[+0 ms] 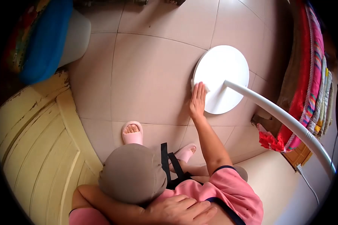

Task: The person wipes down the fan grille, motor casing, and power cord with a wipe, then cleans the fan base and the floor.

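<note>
A white round base lies flat on the floor, with a pale curved pole rising from it toward the right. My right hand is at the near left edge of this disc. Under its straight fingers a piece of white cloth or tissue is pressed against the surface; most of it is hidden. My left hand lies flat across my chest, by the pink shirt, its fingers a little apart and nothing visible in them.
A cream panelled door with chipped paint stands at left, a blue cloth over a pale container above it. Folded bedding with a red fringe is on the right. Below hangs a white cable. My pink slippers stand on tiles.
</note>
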A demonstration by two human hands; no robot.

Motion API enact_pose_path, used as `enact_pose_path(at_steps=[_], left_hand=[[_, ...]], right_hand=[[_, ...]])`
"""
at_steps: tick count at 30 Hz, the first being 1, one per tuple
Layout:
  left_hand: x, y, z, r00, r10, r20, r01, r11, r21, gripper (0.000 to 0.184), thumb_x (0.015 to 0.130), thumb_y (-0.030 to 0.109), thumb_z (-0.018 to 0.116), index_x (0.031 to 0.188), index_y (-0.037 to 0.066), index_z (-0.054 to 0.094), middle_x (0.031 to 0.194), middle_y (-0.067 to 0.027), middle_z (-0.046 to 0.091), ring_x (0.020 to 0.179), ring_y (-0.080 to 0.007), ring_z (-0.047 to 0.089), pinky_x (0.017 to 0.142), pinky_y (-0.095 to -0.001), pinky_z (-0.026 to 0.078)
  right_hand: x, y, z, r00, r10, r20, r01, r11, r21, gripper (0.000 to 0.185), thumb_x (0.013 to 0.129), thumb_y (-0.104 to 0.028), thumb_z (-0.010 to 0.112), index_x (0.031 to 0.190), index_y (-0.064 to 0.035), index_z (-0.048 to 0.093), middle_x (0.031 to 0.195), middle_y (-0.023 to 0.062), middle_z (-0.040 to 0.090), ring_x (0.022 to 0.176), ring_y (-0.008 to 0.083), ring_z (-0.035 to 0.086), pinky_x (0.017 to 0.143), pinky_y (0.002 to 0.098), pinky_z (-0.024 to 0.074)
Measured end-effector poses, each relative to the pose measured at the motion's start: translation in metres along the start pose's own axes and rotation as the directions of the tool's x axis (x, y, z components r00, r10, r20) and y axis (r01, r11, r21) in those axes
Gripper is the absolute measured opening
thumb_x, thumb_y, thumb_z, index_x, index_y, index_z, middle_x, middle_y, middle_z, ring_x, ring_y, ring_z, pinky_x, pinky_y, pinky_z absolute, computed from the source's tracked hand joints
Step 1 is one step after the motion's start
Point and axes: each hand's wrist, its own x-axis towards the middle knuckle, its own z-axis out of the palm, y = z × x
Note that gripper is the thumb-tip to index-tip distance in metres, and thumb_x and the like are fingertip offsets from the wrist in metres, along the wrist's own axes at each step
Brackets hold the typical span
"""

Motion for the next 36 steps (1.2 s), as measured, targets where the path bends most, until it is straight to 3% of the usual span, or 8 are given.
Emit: enact_pose_path(at_steps=[5, 12, 18, 24, 27, 29, 32, 36], left_hand=[[-0.004, 0.003, -0.001, 0.999, -0.020, 0.033, 0.019, 0.999, 0.032, 0.034, 0.079, 0.026, 0.054, 0.106, 0.008, 0.064, 0.100, -0.0055, 0.064, 0.079, -0.0198, 0.062, 0.069, -0.0346, 0.047], [-0.009, -0.005, 0.006, 0.994, -0.026, 0.109, 0.021, 0.999, 0.042, 0.038, 0.081, 0.026, 0.053, 0.113, 0.007, 0.062, 0.106, -0.0071, 0.064, 0.083, -0.0201, 0.062, 0.072, -0.0338, 0.048], [0.009, -0.001, -0.011, 0.915, -0.068, 0.398, 0.034, 0.995, 0.092, 0.041, 0.083, 0.028, 0.055, 0.116, 0.005, 0.061, 0.109, -0.0083, 0.063, 0.089, -0.0210, 0.063, 0.074, -0.0322, 0.050], [0.005, 0.000, -0.004, 0.933, -0.074, 0.353, 0.044, 0.995, 0.094, 0.040, 0.083, 0.026, 0.057, 0.118, 0.005, 0.060, 0.110, -0.0094, 0.063, 0.090, -0.0231, 0.063, 0.076, -0.0331, 0.050], [0.004, 0.002, 0.000, 0.934, -0.092, 0.345, 0.053, 0.992, 0.118, 0.041, 0.083, 0.024, 0.058, 0.119, 0.005, 0.060, 0.112, -0.0090, 0.062, 0.092, -0.0248, 0.062, 0.076, -0.0334, 0.050], [0.006, 0.002, 0.000, 0.933, -0.107, 0.344, 0.076, 0.992, 0.105, 0.043, 0.082, 0.022, 0.059, 0.121, 0.005, 0.059, 0.116, -0.0093, 0.061, 0.094, -0.0259, 0.062, 0.077, -0.0341, 0.049], [0.008, 0.004, 0.008, 0.933, -0.141, 0.330, 0.113, 0.988, 0.104, 0.044, 0.082, 0.021, 0.060, 0.123, 0.005, 0.059, 0.118, -0.0102, 0.060, 0.096, -0.0263, 0.062, 0.079, -0.0347, 0.049], [0.013, 0.004, 0.014, 0.914, -0.181, 0.363, 0.151, 0.982, 0.111, 0.043, 0.082, 0.021, 0.060, 0.122, 0.005, 0.059, 0.119, -0.0109, 0.060, 0.097, -0.0273, 0.061, 0.081, -0.0360, 0.048]], right_hand=[[0.035, 0.014, -0.023, 0.998, -0.063, -0.018, 0.062, 0.998, -0.013, 0.079, 0.084, -0.023, 0.059, 0.148, -0.0013, 0.018, 0.154, 0.0215, 0.016, 0.143, 0.0361, 0.016, 0.114, 0.0497, 0.0194], [0.163, 0.018, -0.023, 0.959, 0.163, -0.231, -0.178, 0.983, -0.045, 0.072, 0.086, -0.031, 0.050, 0.146, -0.0004, 0.025, 0.153, 0.0262, 0.015, 0.142, 0.0454, 0.008, 0.113, 0.0586, 0.0056], [0.057, 0.009, -0.009, 0.984, 0.082, -0.155, -0.074, 0.996, 0.058, 0.070, 0.090, -0.034, 0.050, 0.147, -0.0026, 0.024, 0.154, 0.0218, 0.016, 0.143, 0.0371, 0.015, 0.116, 0.0492, 0.0136], [-0.060, 0.058, 0.011, 0.974, 0.216, -0.075, -0.209, 0.974, 0.088, 0.066, 0.094, -0.034, 0.044, 0.149, -0.0055, 0.022, 0.157, 0.0153, 0.013, 0.145, 0.0319, 0.012, 0.117, 0.0479, 0.0108], [-0.074, 0.086, 0.030, 0.869, 0.428, -0.249, -0.413, 0.904, 0.113, 0.068, 0.094, -0.033, 0.044, 0.149, -0.0019, 0.018, 0.156, 0.0166, 0.013, 0.145, 0.0338, 0.012, 0.116, 0.0493, 0.0108], [-0.073, 0.096, 0.036, 0.638, 0.698, -0.326, -0.668, 0.712, 0.215, 0.070, 0.093, -0.029, 0.046, 0.148, 0.0011, 0.015, 0.156, 0.0182, 0.014, 0.144, 0.0353, 0.012, 0.115, 0.0508, 0.0112], [-0.057, 0.096, 0.030, 0.758, 0.499, -0.419, -0.477, 0.863, 0.164, 0.069, 0.092, -0.023, 0.048, 0.149, -0.0020, 0.014, 0.155, 0.0188, 0.017, 0.144, 0.0358, 0.013, 0.114, 0.0523, 0.0115], [-0.013, 0.101, -0.001, 0.794, 0.478, -0.375, -0.399, 0.876, 0.272, 0.064, 0.092, -0.018, 0.048, 0.149, -0.0071, 0.022, 0.153, 0.0185, 0.023, 0.141, 0.0388, 0.020, 0.114, 0.0524, 0.0136]])
